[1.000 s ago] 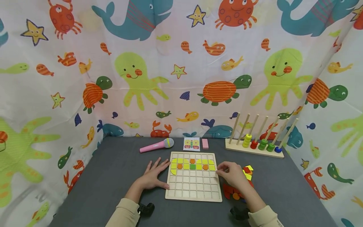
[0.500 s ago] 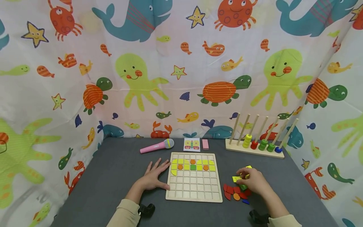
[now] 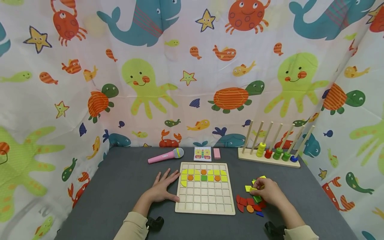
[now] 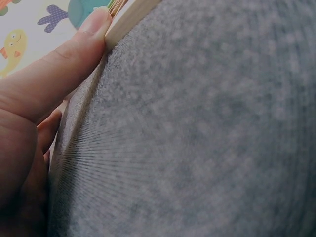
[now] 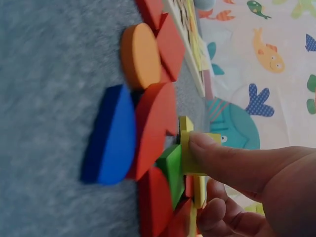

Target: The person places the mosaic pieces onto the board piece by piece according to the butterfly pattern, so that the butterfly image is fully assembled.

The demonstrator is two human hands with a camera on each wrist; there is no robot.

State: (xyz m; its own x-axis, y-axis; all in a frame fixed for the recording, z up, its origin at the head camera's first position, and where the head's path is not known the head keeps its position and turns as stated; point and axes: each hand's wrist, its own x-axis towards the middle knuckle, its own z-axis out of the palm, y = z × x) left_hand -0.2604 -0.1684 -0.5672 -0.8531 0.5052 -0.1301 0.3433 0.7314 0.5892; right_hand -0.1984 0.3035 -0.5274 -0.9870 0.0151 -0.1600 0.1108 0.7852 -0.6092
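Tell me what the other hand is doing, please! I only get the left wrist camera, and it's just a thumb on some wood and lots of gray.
Observer: The right hand is pinching a yellow piece.
Operator: Ooh! Is there any green anywhere? I can't find it.
Observer: Yes, a green square sits in the grid of the wooden board.
Operator: And is there a picture to look at?
Observer: Yes, a small picture card lies just past the board's far edge.
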